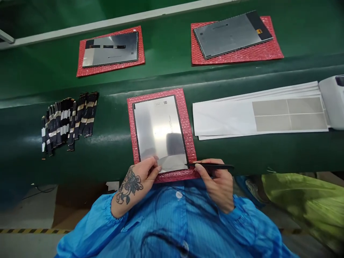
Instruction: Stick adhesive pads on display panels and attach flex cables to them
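Note:
A silvery display panel (158, 125) lies on a pink bubble-wrap sheet (189, 136) directly before me. Across the panel's near end lies a thin grey film strip (172, 163). My left hand (142, 175) pinches the left end of this strip between thumb and fingers, at the panel's lower left corner. Black tweezers (215, 166) are gripped in my right hand (217, 182), their tips touching or very near the strip's right end at the panel's right edge. Whether the tips hold the strip is too small to tell.
At left lies a pile of black flex cables (64, 120). White sheets with grey film pieces (288, 114) lie at right beside a white device (333, 102). Farther back, two more panels rest on pink bubble wrap, the left panel (113, 53) with a flex cable, the right panel (231, 34) askew.

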### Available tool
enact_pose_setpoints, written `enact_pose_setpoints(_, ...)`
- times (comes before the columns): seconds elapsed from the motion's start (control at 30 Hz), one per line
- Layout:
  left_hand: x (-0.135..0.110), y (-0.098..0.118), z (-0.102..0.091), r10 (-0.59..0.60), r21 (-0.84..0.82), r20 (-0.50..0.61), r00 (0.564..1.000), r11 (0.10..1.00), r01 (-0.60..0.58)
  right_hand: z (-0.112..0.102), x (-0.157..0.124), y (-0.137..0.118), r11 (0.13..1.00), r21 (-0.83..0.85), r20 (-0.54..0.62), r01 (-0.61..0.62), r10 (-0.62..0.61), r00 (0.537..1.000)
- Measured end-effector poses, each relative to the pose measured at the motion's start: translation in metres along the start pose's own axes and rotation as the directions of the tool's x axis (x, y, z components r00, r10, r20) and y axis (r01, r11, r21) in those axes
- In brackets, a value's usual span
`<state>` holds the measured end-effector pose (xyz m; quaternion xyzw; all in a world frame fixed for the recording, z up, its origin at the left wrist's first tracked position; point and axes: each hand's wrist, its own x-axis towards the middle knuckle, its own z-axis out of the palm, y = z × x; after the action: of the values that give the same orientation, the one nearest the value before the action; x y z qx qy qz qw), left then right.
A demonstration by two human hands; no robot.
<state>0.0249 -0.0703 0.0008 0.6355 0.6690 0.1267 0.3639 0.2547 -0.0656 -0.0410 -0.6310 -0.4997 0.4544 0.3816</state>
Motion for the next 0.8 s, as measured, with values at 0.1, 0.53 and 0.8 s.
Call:
enact_pose_setpoints(0.1,-0.001,-0.001,0.001,0.024,0.021,-0.017,1.000,1.000,-0.023,0.000,0.000,-0.001,1.000,-0.015,-0.003,0.016,-0.016,1.000)
enact_pose_setpoints(0.53,-0.004,0.006,0.003,0.093,0.103,-0.053,0.994,0.991,-0.088,-0.001,-0.001,0.003,0.999,-0.045,-0.004,0.025,-0.026,1.000)
enact_pose_setpoints(0.8,-0.007,-0.001,0.018,0.166,0.225,-0.144,0.975,0.965,-0.131,-0.002,0.000,0.006,0.998,-0.045,-0.026,0.048,-0.049,0.998)
